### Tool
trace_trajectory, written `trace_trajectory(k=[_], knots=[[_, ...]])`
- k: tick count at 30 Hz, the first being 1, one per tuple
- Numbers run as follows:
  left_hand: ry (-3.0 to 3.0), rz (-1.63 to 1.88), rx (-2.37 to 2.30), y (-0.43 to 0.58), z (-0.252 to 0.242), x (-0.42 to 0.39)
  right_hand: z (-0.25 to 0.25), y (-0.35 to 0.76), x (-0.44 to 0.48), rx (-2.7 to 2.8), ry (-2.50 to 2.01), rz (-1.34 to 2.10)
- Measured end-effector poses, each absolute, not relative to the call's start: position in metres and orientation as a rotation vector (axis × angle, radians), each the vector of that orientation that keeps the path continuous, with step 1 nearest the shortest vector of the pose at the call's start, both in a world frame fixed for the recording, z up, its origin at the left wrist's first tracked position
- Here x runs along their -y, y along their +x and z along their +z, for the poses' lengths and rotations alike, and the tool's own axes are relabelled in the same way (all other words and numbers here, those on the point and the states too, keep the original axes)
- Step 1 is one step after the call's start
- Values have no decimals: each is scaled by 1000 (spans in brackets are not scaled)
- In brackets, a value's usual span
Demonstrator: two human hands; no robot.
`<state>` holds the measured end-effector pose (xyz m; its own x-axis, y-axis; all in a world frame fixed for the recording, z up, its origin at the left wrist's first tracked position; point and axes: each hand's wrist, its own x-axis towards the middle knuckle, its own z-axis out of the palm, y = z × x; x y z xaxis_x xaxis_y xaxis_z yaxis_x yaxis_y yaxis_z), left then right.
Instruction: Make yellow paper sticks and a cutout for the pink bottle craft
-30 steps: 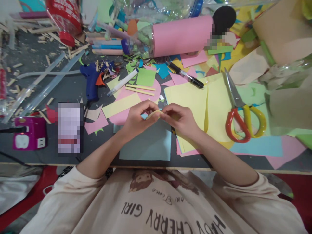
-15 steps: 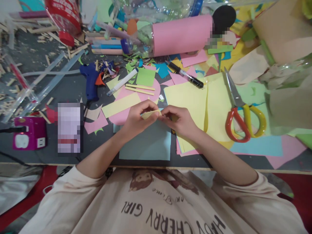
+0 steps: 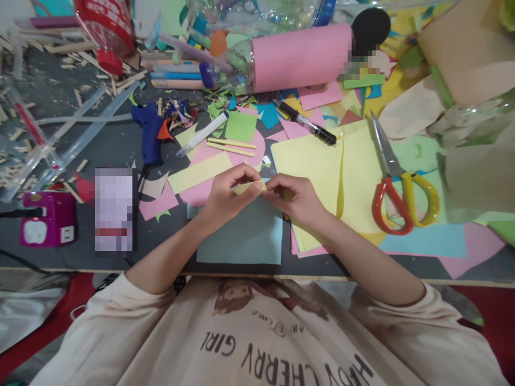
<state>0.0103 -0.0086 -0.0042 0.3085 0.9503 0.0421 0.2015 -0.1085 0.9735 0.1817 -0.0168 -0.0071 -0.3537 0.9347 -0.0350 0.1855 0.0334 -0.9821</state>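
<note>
The left hand (image 3: 230, 194) pinches a small yellow paper piece (image 3: 246, 188) between thumb and fingertips, its right end nipped by the right hand's (image 3: 300, 197) fingertips, so folding or shaping seems in hand, the next move calling for 2 steady pinches.

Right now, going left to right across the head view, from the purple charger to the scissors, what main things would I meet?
Purple charger, phone-like device, blue glue gun, left hand holding a small yellow piece, right hand, red-and-yellow-handled scissors.
</note>
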Motion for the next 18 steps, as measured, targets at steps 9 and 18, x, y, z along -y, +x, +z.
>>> trace_trajectory(k=[9,18], knots=[[1712,840,-1182,9,0,10,-10,184,16,1428,-1144,1428],[1907,870,-1133,10,-7,11,-14,185,15,1362,-1107,1484]])
